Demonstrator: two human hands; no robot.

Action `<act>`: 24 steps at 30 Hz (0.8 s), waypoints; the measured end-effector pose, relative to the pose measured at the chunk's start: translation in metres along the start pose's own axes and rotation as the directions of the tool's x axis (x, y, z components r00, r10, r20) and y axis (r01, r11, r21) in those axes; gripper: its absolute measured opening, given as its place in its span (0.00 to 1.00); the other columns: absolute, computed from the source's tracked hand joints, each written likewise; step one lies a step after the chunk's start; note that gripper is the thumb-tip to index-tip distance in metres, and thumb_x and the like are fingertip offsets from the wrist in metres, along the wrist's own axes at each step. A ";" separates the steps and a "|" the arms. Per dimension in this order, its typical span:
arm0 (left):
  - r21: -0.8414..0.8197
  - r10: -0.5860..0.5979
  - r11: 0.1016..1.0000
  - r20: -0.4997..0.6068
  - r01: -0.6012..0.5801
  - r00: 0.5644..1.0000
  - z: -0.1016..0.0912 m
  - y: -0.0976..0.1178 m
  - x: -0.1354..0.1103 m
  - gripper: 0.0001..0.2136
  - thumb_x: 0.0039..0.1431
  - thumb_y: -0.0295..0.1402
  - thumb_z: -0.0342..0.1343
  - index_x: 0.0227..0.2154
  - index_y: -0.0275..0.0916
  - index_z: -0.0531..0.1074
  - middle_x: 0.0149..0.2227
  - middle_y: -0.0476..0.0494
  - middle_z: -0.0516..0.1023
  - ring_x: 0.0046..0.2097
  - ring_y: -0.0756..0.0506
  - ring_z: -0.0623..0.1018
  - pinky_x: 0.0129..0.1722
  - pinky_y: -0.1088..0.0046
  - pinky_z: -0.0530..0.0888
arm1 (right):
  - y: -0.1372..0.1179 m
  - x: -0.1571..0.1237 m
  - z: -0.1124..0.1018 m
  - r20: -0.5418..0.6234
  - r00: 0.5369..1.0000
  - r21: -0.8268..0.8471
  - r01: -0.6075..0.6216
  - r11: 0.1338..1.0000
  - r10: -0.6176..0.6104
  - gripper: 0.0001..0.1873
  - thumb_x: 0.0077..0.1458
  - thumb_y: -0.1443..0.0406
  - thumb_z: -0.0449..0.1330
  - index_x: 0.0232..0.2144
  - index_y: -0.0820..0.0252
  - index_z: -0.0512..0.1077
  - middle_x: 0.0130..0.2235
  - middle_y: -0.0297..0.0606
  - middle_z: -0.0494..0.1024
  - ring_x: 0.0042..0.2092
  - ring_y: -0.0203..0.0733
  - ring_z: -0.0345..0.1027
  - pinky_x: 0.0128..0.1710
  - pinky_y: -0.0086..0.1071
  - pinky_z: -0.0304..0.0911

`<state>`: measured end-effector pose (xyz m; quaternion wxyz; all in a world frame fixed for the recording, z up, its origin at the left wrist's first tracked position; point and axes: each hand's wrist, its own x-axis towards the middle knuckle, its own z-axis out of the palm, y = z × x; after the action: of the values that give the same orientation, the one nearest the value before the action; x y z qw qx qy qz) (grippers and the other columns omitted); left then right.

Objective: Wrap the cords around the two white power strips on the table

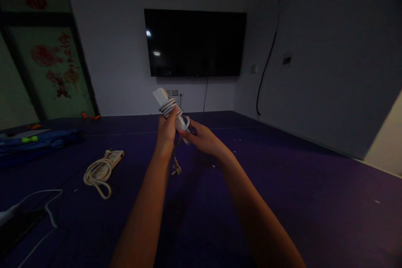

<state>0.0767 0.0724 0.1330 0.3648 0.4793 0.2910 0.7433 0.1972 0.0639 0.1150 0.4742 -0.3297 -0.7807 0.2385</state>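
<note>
A white power strip (161, 96) is held up in front of me, tilted, with its cord (170, 106) wound around its middle in several turns. My left hand (167, 130) is closed around the strip and the wound cord. At the strip's lower end, my right hand (201, 135) grips it together with a loop of the cord (187, 122). The plug (176, 168) dangles below my hands on a short length of cord. My fingers hide part of the strip's lower half.
A second power strip (117, 158) with a coiled cord lies on the dark purple floor (282, 192) at left. A white cable (50, 213) and a dark flat object (21, 230) are near the lower left. Blue cloth (53, 139) lies farther back. A television (194, 44) hangs on the wall.
</note>
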 end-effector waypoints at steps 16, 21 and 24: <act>-0.057 -0.138 0.989 -0.051 0.135 0.989 -0.005 0.005 0.002 0.19 0.43 0.50 0.53 0.30 0.38 0.71 0.23 0.48 0.74 0.26 0.48 0.75 0.23 0.75 0.68 | -0.019 0.000 -0.017 0.040 0.895 0.455 -0.412 0.789 0.444 0.14 0.42 0.71 0.49 0.31 0.64 0.71 0.22 0.35 0.72 0.21 0.36 0.66 0.23 0.30 0.65; -0.099 -0.139 0.986 -0.055 0.133 0.989 -0.005 0.006 0.003 0.21 0.43 0.50 0.54 0.34 0.38 0.71 0.24 0.46 0.74 0.27 0.48 0.75 0.25 0.74 0.69 | -0.011 0.000 -0.018 -0.016 0.881 0.388 -0.431 0.815 0.473 0.18 0.43 0.72 0.49 0.37 0.64 0.70 0.20 0.35 0.73 0.18 0.37 0.66 0.18 0.27 0.62; -0.071 -0.118 0.991 -0.013 0.117 0.993 -0.005 0.005 0.003 0.24 0.45 0.52 0.51 0.37 0.37 0.71 0.25 0.44 0.74 0.28 0.47 0.75 0.25 0.73 0.69 | -0.001 0.003 -0.016 -0.009 0.888 0.342 -0.429 0.836 0.460 0.21 0.42 0.73 0.50 0.40 0.63 0.71 0.19 0.33 0.73 0.17 0.36 0.65 0.18 0.27 0.61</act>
<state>0.0699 0.0712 0.1367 0.4222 0.4416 0.2956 0.7345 0.2105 0.0666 0.1248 0.4892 -0.4281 -0.6091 0.4543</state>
